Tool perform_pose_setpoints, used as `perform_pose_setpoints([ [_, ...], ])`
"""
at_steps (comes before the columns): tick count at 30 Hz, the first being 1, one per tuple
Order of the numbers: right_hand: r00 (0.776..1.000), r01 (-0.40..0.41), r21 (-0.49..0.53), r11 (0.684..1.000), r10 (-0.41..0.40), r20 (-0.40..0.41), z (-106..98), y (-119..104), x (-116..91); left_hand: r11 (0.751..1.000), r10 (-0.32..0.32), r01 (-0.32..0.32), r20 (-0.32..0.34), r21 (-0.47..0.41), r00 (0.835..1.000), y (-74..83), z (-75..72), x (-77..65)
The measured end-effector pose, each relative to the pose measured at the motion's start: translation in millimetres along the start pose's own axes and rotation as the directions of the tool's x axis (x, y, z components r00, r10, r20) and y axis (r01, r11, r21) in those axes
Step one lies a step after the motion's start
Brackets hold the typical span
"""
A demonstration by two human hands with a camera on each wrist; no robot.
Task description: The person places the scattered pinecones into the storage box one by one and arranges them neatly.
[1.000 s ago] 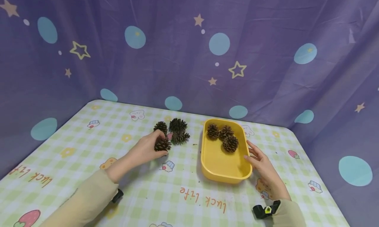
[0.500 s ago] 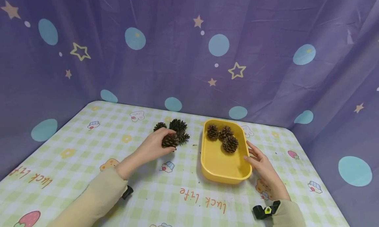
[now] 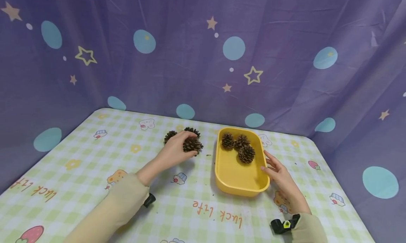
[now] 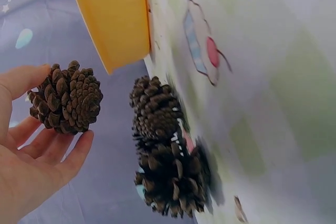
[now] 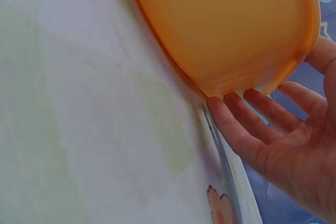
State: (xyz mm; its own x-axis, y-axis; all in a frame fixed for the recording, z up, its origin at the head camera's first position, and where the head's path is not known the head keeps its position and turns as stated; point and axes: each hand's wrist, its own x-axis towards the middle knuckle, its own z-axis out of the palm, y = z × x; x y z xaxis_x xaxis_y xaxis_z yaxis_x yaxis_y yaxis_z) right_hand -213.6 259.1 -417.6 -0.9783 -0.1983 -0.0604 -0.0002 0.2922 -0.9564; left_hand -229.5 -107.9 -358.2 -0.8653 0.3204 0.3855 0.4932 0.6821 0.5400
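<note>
My left hand [image 3: 173,149] pinches a brown pine cone [image 4: 68,98] between thumb and fingers, raised off the table. Behind it in the head view lie other pine cones, one at the left [image 3: 170,136] and one at the back [image 3: 194,131], partly covered by the hand. The left wrist view shows dark pine cones [image 4: 176,179] close together on the cloth. To the right stands a yellow plastic tub [image 3: 236,174] with three pine cones [image 3: 246,154] toward its far end. My right hand [image 3: 282,178] holds the tub's right side, thumb at the rim, fingertips against the outer wall [image 5: 231,35].
A green-and-white checked tablecloth [image 3: 177,215] with printed pictures covers the table. Purple curtain [image 3: 190,60] hangs behind and at both sides. Small dark crumbs [image 3: 208,155] lie between the pine cones and the tub.
My left hand has lifted the pine cone and carried it rightward, in front of the others. The right hand and the tub have stayed in place.
</note>
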Motion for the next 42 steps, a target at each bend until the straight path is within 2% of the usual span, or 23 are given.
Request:
perform_pose_setpoints([
  [11,1.0,-0.001,0.001,1.0,0.001,-0.003,-0.3,0.5,1.5,0.999,-0.028,0.03,0.035,-0.044,0.999,14.6,10.8,13.6],
  [19,1.0,0.012,0.017,1.0,-0.012,-0.005,-0.7,2.7,3.2,0.997,0.009,-0.006,0.027,-0.077,1.0,22.3,24.5,25.5],
  [30,1.0,0.011,0.019,1.0,-0.011,-0.005,-1.2,3.4,2.7,0.994,0.025,-0.022,0.02,-0.106,1.0,33.2,37.3,37.3],
  [42,1.0,0.004,0.007,1.0,-0.004,-0.011,-0.9,2.9,1.9,0.991,0.032,-0.026,0.05,-0.129,0.998,41.8,55.3,49.7],
])
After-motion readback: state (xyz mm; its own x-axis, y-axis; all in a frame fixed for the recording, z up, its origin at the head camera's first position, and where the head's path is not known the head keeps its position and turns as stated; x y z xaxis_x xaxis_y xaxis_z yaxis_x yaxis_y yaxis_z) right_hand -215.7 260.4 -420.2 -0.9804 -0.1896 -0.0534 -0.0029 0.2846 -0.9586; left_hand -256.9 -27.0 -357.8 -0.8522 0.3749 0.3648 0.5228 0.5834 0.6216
